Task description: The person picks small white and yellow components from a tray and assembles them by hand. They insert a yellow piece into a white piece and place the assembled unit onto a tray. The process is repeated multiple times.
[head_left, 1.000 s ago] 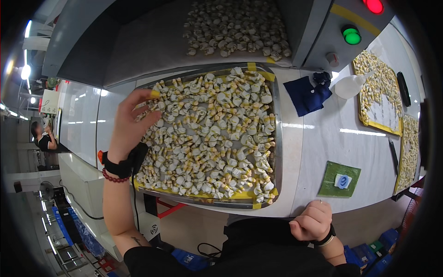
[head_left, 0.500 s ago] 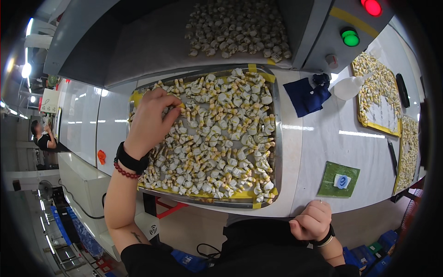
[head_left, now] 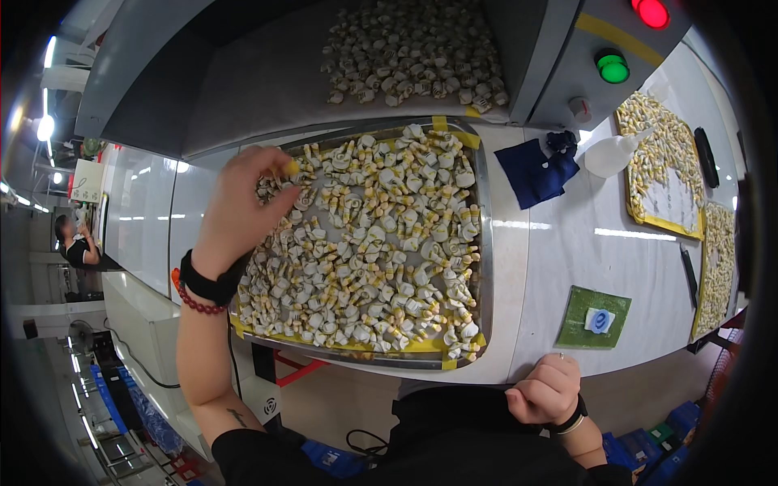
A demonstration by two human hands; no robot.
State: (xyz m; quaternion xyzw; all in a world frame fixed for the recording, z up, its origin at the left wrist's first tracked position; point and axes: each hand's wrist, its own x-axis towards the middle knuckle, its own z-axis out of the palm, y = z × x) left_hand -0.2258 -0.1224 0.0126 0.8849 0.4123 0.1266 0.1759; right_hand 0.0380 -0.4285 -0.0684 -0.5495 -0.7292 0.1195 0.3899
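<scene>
A metal tray (head_left: 485, 283) with yellow tape along its edges is before me, covered in small white pieces (head_left: 381, 243) with yellow-banded ends. Over its far left corner is my left hand (head_left: 243, 198), thumb apart from the bent fingers. A yellow spot shows at its fingertips; whether that is a held piece or a fingertip cover is unclear. My right hand (head_left: 549, 390) rests as a closed fist at the table's near edge, with nothing visible in it. Just beyond that fist lies a green pad (head_left: 574, 324) with a small blue-and-white item (head_left: 600, 321) on it.
Beyond the tray, a grey machine (head_left: 559, 73) has more white pieces (head_left: 413, 57) in its opening. On the right are a dark blue cloth (head_left: 531, 174), a white bottle (head_left: 606, 158) and another filled tray (head_left: 660, 223). A person (head_left: 77, 243) is far off at left.
My left hand has lifted slightly and moved left toward the tray's far left edge, its thumb opening away from the fingers. The right fist has stayed put.
</scene>
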